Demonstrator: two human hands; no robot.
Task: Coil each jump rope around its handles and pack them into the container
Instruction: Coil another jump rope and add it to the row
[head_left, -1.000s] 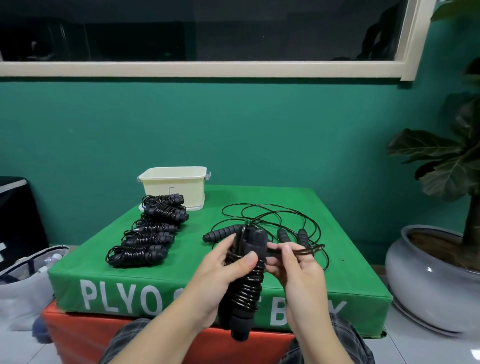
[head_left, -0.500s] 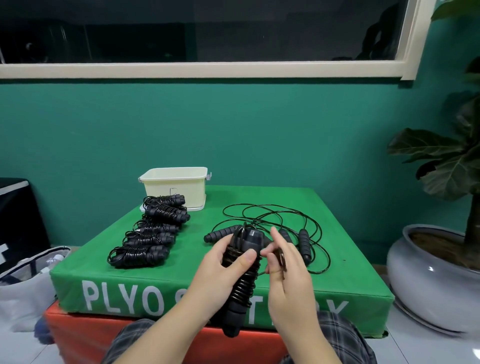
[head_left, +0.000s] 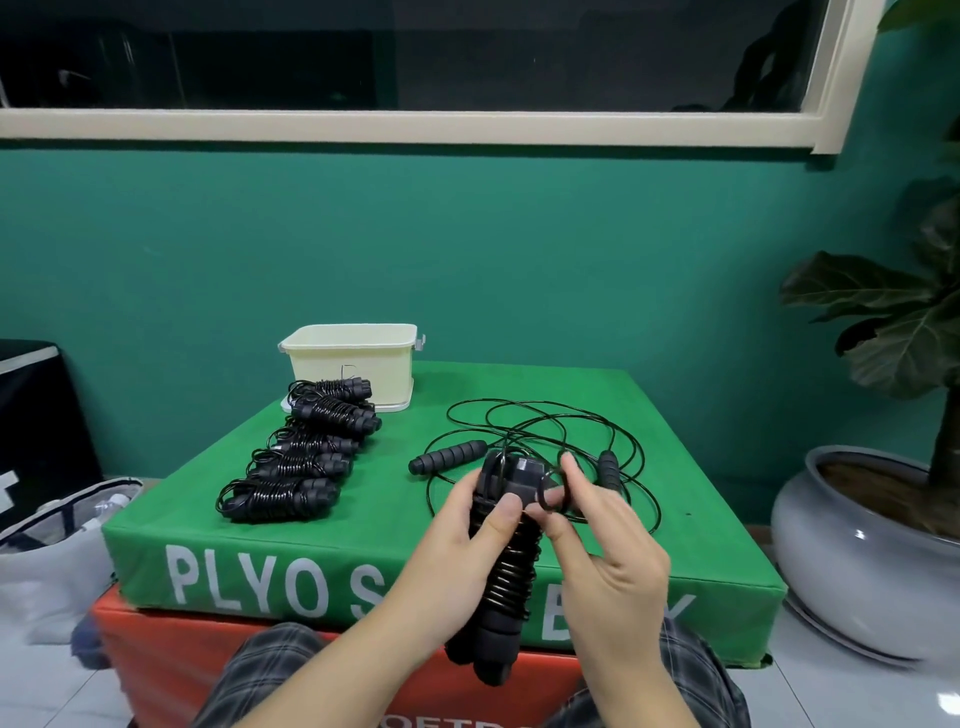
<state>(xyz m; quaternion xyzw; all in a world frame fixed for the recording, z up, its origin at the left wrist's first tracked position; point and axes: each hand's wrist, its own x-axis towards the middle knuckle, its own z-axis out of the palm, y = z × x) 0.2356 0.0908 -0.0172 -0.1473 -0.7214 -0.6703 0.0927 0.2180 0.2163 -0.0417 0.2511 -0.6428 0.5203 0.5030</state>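
Head camera view: a coiled jump rope (head_left: 506, 561), its two black foam handles held side by side and wrapped in turns of black cord, stands nearly upright in front of the person, above the near edge of a green plyo box (head_left: 208, 525). The left hand (head_left: 462, 545) grips the bundle around its upper half, thumb pressed across the front of the coils and fingers curled behind. The right hand (head_left: 597, 551), just right of the bundle's top, pinches a small loop of the cord's loose end (head_left: 548, 493) between thumb and fingertip, with the index finger raised and the other fingers loosely spread. Beyond both hands, an uncoiled jump rope (head_left: 545, 421) sprawls in loose loops on the green top, one handle (head_left: 448, 456) lying beyond the left hand and another (head_left: 609, 470) just past the right hand's fingers. Farther to the left of the left hand, five finished rope bundles (head_left: 306, 457) lie in a row running away from the person. At the far end of that row sits a cream plastic container (head_left: 358, 364), the last bundle close against its front wall. The green box rests on an orange box (head_left: 156, 654). A white bag (head_left: 47, 551) sits on the floor to the left, and a potted plant in a grey pot (head_left: 852, 561) stands to the right against the teal wall (head_left: 467, 249). Plaid-trousered knees (head_left: 270, 670) show below the forearms.
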